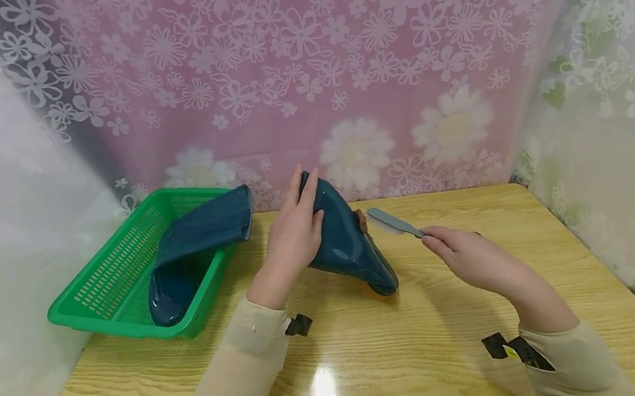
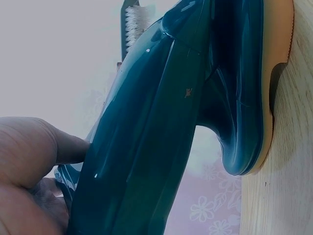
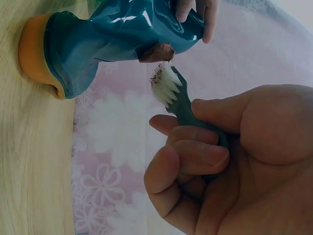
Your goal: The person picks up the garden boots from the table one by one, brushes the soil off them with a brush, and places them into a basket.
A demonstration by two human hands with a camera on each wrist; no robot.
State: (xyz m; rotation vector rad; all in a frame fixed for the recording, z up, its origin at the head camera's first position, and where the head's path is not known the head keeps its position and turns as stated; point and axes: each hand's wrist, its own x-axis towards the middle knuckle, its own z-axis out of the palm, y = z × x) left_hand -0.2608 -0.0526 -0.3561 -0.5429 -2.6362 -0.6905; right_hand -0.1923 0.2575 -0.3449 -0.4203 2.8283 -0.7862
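My left hand (image 1: 292,237) grips a dark teal rubber boot (image 1: 345,237) near the top of its shaft. The boot leans over the table, its orange sole (image 2: 278,39) showing at the tabletop in the left wrist view. A brown smear (image 3: 159,52) marks the side of the shaft. In my right hand (image 1: 468,256) is a grey-green brush (image 1: 401,221), held by its handle, white bristles toward the boot. The bristle tips (image 3: 159,78) carry brown specks and sit right beside the smear in the right wrist view.
To the left stands a green plastic basket (image 1: 97,324) with slotted sides. A second teal boot (image 1: 209,223) lies in it, the shaft sticking out over the right rim. A floral curtain (image 1: 311,94) hangs behind the wooden table (image 1: 406,358).
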